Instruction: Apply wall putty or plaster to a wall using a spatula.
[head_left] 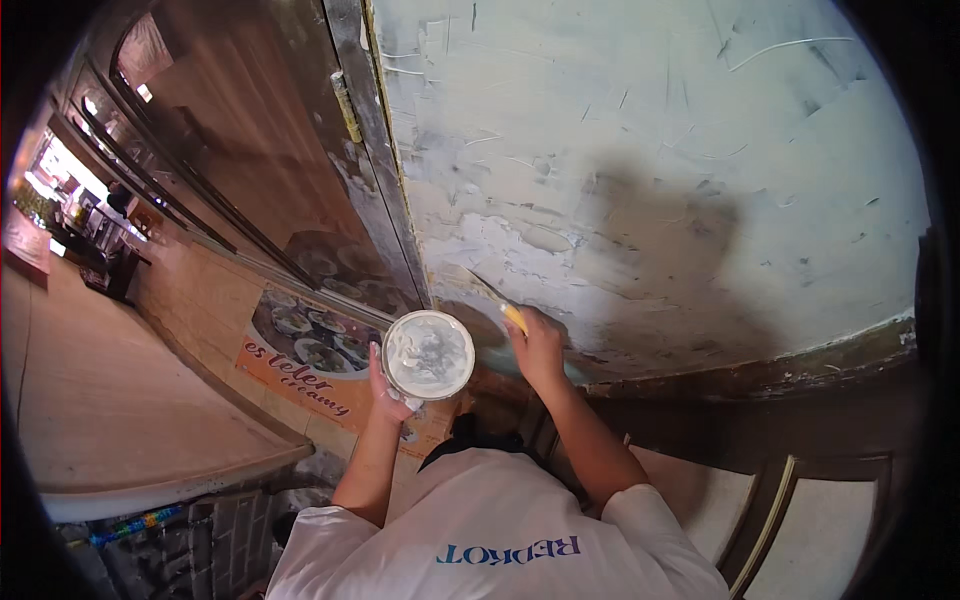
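Observation:
My left hand (392, 385) is wrapped round the side of a round white tub (428, 355) with pale grey-white paste in it. White smears of the paste show on the fingers and palm. To the right, my right hand (538, 345) grips the yellow handle of a putty knife (513, 318). Its thin blade points up and left against the wall (520, 240), close to the lower corner by the door frame. Rough white patches of filler cover the wall there. Whether the blade's edge presses on the wall I cannot tell.
A brown door (250, 110) with a worn frame (385, 160) and hinge adjoins the wall on the left. An orange food banner (300, 350) lies below the door. At the lower left is a wooden counter (150, 400); dark-framed pale panels (815, 530) stand at the lower right.

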